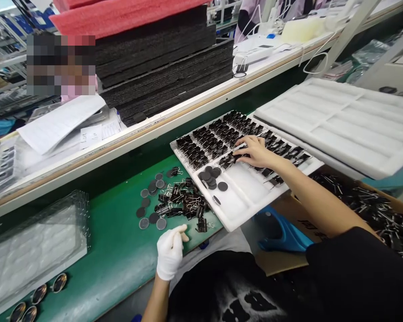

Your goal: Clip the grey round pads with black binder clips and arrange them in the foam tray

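Observation:
My right hand (255,152), bare, reaches over a white foam tray (233,219). Its fingers are bent around a black binder clip among the rows of black binder clips (218,134) standing in the tray; the hand partly hides the grip. Several dark round discs (208,175) lie loose in the tray's near left compartment. In a white glove with bare fingertips, my left hand (169,250) hovers by the bench edge, fingers curled and nothing visible in them. Just beyond it lies a heap of loose binder clips (184,199), with more round discs (153,218) to its left.
White foam trays (349,120) are stacked at the right, above a carton of binder clips (383,214). Clear plastic trays (36,246) and round tinted lenses (39,294) lie left on the green bench (121,264). Black foam sheets (164,62) stand behind the ledge; people are beyond.

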Available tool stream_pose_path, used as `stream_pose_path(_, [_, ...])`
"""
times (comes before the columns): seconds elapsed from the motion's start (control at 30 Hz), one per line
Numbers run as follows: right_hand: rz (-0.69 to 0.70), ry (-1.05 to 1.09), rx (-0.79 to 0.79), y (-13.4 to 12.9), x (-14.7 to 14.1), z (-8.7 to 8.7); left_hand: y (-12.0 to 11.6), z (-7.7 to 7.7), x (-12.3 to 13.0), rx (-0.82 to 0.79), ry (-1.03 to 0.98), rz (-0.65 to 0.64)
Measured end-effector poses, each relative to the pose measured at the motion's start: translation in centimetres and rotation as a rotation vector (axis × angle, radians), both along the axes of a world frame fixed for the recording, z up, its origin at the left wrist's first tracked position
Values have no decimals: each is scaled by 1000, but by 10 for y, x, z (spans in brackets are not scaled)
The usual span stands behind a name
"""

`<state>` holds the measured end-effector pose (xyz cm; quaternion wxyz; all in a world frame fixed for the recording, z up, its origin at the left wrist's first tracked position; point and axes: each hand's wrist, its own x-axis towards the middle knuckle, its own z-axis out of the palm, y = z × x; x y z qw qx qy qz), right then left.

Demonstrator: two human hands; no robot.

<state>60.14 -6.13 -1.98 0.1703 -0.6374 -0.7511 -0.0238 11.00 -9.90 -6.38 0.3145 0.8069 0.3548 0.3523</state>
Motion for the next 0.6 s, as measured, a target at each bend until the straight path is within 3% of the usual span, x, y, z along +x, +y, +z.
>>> stream_pose_path(0.27, [81,-199,-14,4,-3,17,3,3,5,-12,10,-30])
stream_pose_path(0.4, [97,-274,-15,4,-8,21,1,9,10,80,11,-48])
stream_pose_path(0.5, [91,-293,-6,2,-11,16,2,31,29,263,60,-179])
stream_pose_path(0.6, [96,-255,-2,-1,-9,8,17,65,70,431,283,-325])
